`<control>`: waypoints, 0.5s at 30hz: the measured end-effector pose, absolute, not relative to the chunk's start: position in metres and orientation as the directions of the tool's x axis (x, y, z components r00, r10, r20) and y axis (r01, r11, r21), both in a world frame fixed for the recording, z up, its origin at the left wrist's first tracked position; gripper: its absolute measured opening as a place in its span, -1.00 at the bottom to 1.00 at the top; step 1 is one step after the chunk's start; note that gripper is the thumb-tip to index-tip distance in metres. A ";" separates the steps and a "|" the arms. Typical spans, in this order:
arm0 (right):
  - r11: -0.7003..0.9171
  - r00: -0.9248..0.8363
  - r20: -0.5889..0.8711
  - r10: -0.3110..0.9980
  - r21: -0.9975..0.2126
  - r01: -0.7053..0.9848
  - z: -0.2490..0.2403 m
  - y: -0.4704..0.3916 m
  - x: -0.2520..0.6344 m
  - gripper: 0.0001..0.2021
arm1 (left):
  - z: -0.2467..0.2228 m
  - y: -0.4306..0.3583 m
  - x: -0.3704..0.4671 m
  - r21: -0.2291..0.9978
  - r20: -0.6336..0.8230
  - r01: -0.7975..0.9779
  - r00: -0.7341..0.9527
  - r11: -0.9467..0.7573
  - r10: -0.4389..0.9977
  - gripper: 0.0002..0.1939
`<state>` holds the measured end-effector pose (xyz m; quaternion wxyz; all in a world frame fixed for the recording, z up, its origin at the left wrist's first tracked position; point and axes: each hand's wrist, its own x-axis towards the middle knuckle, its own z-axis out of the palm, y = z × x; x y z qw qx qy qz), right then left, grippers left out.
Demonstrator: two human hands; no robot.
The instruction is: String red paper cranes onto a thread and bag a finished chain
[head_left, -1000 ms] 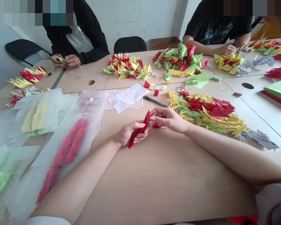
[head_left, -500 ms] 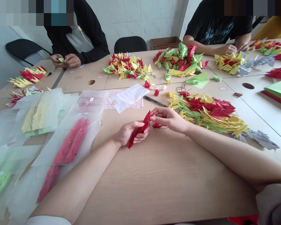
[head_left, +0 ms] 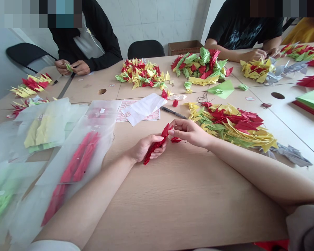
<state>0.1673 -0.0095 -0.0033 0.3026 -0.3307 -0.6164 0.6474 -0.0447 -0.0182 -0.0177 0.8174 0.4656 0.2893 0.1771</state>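
My left hand (head_left: 148, 148) is closed around a slanting stack of red folded paper cranes (head_left: 157, 146), its thumb lying along the near side. At the stack's upper end, the thumb and fingertips of my right hand (head_left: 187, 132) pinch together against the paper. Exactly what lies between those fingertips is partly hidden. Below the right hand, another small red folded piece (head_left: 176, 139) shows beside a thin dark thread. Just right of my right hand, a large heap of yellow, green and red paper cranes (head_left: 238, 129) lies on the table.
Clear plastic sleeves holding red cranes (head_left: 80, 157) and other colours cover the left side. A white paper sheet (head_left: 143, 108) and a black pen (head_left: 174, 112) lie ahead. Two people work across the table (head_left: 172, 205), near more crane heaps (head_left: 142, 73). Green paper squares (head_left: 312, 101) are stacked right.
My hands stay almost in place, with the crane stack shifted very slightly. Across the table at left, a person's hands have turned a small green folded paper.
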 end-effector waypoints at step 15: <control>0.167 -0.601 0.003 0.799 -0.962 0.217 -0.001 -0.006 0.174 -0.68 | -0.021 -0.019 -0.043 0.878 -0.329 0.014 0.745 0.479 0.580 -0.76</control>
